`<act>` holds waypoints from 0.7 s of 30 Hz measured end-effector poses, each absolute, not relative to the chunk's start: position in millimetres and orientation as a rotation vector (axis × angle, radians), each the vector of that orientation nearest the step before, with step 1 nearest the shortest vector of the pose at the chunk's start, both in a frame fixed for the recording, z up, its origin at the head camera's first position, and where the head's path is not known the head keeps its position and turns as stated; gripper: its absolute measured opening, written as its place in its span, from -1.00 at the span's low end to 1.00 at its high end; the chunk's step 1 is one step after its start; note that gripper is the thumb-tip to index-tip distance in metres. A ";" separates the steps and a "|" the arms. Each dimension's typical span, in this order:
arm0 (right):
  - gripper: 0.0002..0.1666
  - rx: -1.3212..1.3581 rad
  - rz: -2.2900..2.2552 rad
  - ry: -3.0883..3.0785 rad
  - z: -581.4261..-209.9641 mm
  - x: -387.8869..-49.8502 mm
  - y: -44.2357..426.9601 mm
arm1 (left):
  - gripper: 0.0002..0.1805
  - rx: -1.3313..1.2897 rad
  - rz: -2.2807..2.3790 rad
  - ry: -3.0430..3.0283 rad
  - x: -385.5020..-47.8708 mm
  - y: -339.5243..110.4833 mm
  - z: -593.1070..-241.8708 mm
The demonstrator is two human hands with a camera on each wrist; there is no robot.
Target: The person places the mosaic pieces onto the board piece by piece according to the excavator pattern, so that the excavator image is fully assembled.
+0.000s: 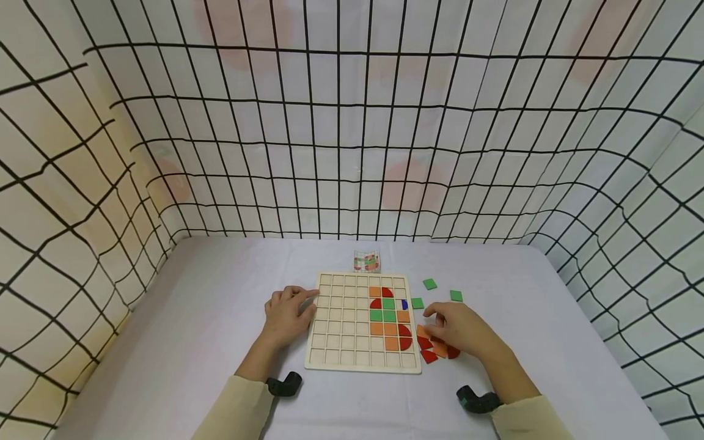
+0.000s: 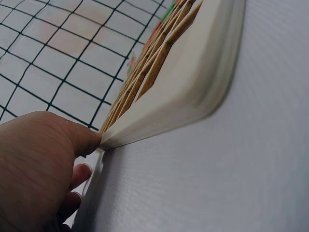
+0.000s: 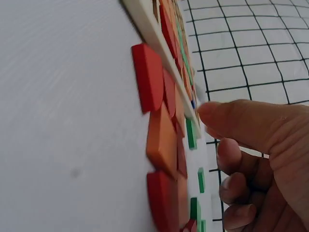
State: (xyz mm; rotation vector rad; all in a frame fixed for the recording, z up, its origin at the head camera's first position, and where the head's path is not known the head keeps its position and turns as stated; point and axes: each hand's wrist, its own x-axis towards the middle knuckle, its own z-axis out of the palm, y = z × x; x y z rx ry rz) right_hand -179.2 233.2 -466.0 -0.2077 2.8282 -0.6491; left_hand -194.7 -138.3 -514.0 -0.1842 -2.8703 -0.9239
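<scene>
A pale wooden grid board [image 1: 343, 360] lies on the table. Orange, red and green pieces fill cells on its right side, with a blue piece [image 1: 404, 304] near the right edge. At the board's left edge, my left hand [image 1: 286, 315] rests with its index finger and thumb touching the rim; the thumb [image 2: 87, 140] meets the edge in the left wrist view. My right hand [image 1: 459, 327] hovers over loose red and orange pieces [image 1: 440, 349] beside the board. Its thumb and fingers are loosely bent, and no piece shows between them in the right wrist view.
Loose green squares [image 1: 429, 284] lie right of the board's upper corner. Behind the board stands a small pattern card [image 1: 366, 261] with coloured shapes. A black wire grid [image 1: 352, 146] backed by white cloth surrounds the white-covered table [image 1: 220, 293].
</scene>
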 end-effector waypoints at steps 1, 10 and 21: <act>-0.70 -0.219 -0.649 2.821 -467.4 -178.5 235.0 | -0.60 -0.186 -0.922 -2.867 -194.4 -138.5 -514.2; -0.80 -0.222 -0.679 2.793 -479.5 -174.9 243.1 | -0.60 -0.180 -0.930 -2.873 -194.2 -138.7 -514.2; -0.72 -0.211 -0.650 2.836 -482.6 -179.2 245.0 | -0.60 -0.180 -0.935 -2.878 -193.4 -138.4 -512.1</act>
